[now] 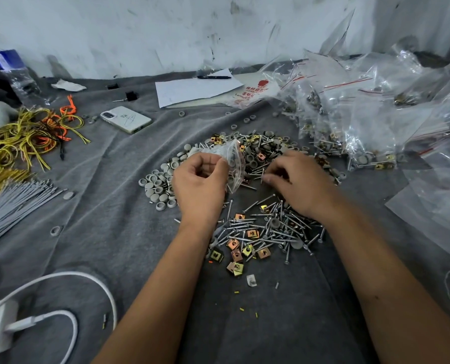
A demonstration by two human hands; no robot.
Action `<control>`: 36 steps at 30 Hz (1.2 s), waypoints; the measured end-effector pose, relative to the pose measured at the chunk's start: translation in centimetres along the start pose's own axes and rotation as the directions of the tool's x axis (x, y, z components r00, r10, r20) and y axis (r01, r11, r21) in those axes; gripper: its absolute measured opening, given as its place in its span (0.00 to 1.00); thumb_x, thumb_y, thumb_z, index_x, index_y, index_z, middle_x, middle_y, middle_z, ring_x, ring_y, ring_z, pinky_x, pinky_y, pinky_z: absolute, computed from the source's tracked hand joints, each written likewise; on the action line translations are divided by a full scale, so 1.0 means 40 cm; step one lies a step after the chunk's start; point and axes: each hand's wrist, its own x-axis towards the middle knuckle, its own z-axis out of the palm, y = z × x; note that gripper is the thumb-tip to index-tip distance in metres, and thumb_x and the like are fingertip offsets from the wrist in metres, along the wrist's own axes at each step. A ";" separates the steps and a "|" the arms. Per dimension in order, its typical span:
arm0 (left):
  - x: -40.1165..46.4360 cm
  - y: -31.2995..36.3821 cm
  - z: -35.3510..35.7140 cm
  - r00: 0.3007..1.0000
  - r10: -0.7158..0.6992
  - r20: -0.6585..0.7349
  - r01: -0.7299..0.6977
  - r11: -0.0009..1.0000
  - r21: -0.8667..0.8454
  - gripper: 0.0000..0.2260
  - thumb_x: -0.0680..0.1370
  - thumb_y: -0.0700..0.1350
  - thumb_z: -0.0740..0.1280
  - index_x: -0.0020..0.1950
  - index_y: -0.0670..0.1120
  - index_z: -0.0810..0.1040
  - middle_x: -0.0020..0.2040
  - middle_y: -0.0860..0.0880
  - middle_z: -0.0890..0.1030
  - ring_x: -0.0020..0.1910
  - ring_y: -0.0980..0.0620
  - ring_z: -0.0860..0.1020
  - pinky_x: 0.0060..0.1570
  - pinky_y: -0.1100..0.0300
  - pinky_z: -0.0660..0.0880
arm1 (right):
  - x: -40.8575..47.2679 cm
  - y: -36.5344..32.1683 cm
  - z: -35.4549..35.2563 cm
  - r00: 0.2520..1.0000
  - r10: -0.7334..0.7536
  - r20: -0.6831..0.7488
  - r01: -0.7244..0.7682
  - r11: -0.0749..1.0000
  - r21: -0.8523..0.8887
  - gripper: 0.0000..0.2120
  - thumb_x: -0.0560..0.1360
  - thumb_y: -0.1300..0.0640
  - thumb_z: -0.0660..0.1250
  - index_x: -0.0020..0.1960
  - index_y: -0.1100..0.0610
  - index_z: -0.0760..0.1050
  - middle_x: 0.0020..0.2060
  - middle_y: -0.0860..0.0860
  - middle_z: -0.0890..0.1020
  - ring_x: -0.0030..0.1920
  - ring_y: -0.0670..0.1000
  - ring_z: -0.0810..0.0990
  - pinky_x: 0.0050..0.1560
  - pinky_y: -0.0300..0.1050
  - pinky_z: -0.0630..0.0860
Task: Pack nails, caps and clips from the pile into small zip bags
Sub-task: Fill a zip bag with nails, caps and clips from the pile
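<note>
Left hand (200, 179) pinches the zip bag (233, 164) over the pile (265, 227); right hand (294, 179) looks to pinch nails: keep the mouth open and tilted, drop points first.

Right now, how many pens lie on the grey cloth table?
1. A black pen lies on the white paper sheet near the far wall. Others may be hidden under the clear plastic bags.

Makeshift packing workshop: hardware pile (258, 206) on grey cloth (113, 206), scuffed wall (139, 27).
</note>
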 end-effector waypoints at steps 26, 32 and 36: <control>-0.015 0.017 0.002 1.000 -0.020 0.009 0.019 0.999 0.031 0.03 0.77 0.36 0.72 0.44 0.41 0.84 0.41 0.39 0.85 0.35 0.50 0.78 0.39 0.55 0.79 | 0.016 0.013 0.025 0.974 0.197 -0.109 -0.214 0.959 -0.184 0.17 0.74 0.44 0.75 0.60 0.50 0.82 0.68 0.56 0.72 0.72 0.61 0.63 0.69 0.59 0.69; -0.013 0.016 0.001 1.000 -0.019 0.007 0.019 0.999 0.038 0.03 0.77 0.36 0.71 0.44 0.40 0.84 0.41 0.38 0.84 0.36 0.50 0.78 0.39 0.54 0.78 | 0.022 0.007 0.045 0.970 0.138 -0.202 -0.187 0.951 -0.248 0.11 0.79 0.50 0.71 0.56 0.56 0.83 0.57 0.57 0.80 0.65 0.60 0.72 0.62 0.55 0.73; -0.013 0.012 0.003 1.000 -0.016 0.008 0.015 0.999 0.037 0.03 0.77 0.35 0.71 0.44 0.40 0.84 0.41 0.38 0.84 0.36 0.49 0.78 0.40 0.53 0.78 | 0.016 0.013 0.038 0.977 0.112 -0.184 -0.152 0.964 -0.220 0.08 0.79 0.51 0.71 0.54 0.55 0.83 0.55 0.55 0.81 0.63 0.60 0.72 0.61 0.54 0.73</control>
